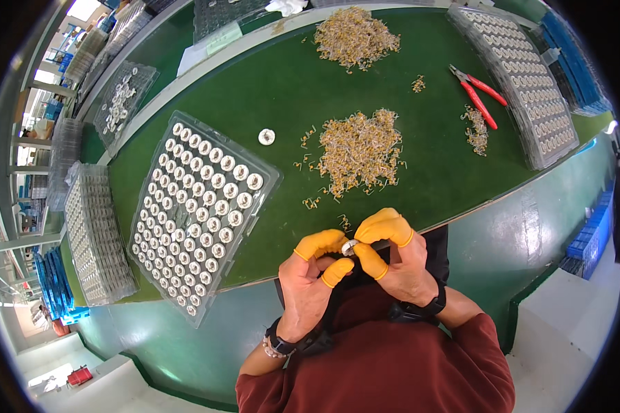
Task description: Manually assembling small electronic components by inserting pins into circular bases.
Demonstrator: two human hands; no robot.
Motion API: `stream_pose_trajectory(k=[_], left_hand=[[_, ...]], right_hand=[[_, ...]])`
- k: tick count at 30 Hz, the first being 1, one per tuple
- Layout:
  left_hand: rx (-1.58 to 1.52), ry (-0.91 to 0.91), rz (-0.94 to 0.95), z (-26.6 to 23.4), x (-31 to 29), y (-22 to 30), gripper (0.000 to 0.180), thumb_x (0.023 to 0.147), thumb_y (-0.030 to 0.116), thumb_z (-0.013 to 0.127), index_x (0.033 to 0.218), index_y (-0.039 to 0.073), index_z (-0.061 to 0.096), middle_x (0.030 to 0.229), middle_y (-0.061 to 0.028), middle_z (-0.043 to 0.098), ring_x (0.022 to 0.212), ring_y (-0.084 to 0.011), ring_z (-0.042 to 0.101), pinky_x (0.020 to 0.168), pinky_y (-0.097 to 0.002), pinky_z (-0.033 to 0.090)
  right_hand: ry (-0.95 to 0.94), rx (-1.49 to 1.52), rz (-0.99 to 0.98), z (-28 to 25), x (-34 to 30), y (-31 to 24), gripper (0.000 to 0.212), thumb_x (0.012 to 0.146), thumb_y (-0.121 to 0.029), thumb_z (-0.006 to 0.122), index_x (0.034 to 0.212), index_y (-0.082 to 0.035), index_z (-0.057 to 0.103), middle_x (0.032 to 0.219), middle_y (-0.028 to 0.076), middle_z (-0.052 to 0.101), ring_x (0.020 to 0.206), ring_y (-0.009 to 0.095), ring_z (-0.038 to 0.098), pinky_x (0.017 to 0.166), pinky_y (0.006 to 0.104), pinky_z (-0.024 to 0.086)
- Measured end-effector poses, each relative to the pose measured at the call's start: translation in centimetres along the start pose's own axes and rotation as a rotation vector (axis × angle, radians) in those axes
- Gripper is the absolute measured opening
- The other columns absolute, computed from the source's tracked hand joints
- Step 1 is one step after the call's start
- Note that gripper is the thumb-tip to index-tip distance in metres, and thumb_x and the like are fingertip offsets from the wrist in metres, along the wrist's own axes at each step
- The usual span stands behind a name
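At the table's front edge my left hand (305,289) and my right hand (408,270) meet, with yellow finger covers on thumbs and fingers. Between their fingertips is a small white round part (349,248), partly hidden by the covers. Both hands are closed on it. Just beyond my fingers lie a few loose small components with bent wire leads (345,223). A large heap of the same yellowish components (362,153) lies farther back. To the left a clear plastic tray (268,180) holds rows of white round parts, and a single white round part (266,137) lies beside it.
Another component heap (357,38) lies at the far side. Red-handled cutters (480,98) rest near a small pile of wire-leaded bits (475,131). Stacked filled trays stand at the right (523,86) and left (96,234). The green table's (448,186) front edge runs before me.
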State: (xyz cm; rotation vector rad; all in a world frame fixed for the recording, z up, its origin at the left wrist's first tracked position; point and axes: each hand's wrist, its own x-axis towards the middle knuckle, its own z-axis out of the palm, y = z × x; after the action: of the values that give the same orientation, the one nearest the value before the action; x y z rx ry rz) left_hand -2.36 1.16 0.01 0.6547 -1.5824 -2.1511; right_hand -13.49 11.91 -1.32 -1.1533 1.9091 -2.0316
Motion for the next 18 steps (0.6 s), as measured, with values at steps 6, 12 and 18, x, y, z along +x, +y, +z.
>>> stream_pose_trajectory(k=[6, 12, 18], left_hand=[[-0.128, 0.042, -0.016, -0.5, 0.2, -0.5, 0.024, 0.089, -0.005, 0.06, 0.113, -0.004, 0.059, 0.104, -0.0136, 0.064, 0.088, -0.0218, 0.066, 0.065, -0.03, 0.058], [-0.166, 0.002, 0.007, -0.9, 0.5, -0.3, 0.024, 0.092, -0.002, 0.055, 0.115, -0.001, 0.059, 0.098, -0.0124, 0.063, 0.087, -0.0216, 0.064, 0.063, -0.0299, 0.056], [-0.115, 0.01, -0.024, -0.7, 1.2, -0.3, 0.026, 0.095, 0.007, 0.053, 0.118, -0.002, 0.056, 0.093, -0.0113, 0.062, 0.075, -0.0177, 0.062, 0.054, -0.0254, 0.047]], right_hand=[[-0.118, -0.099, 0.032, -1.6, 0.3, -0.3, 0.03, 0.073, 0.001, 0.074, 0.099, -0.005, 0.061, 0.09, 0.01, 0.062, 0.077, 0.025, 0.061, 0.066, 0.0323, 0.051], [-0.032, -0.87, 0.045, -5.0, 2.2, 1.0, 0.024, 0.074, -0.008, 0.073, 0.094, -0.005, 0.062, 0.085, 0.011, 0.057, 0.076, 0.03, 0.057, 0.066, 0.0396, 0.048], [-0.161, -0.956, -0.086, -5.7, 3.7, 1.9, 0.014, 0.076, -0.011, 0.07, 0.079, -0.006, 0.057, 0.075, 0.009, 0.057, 0.07, 0.03, 0.059, 0.059, 0.0395, 0.049]])
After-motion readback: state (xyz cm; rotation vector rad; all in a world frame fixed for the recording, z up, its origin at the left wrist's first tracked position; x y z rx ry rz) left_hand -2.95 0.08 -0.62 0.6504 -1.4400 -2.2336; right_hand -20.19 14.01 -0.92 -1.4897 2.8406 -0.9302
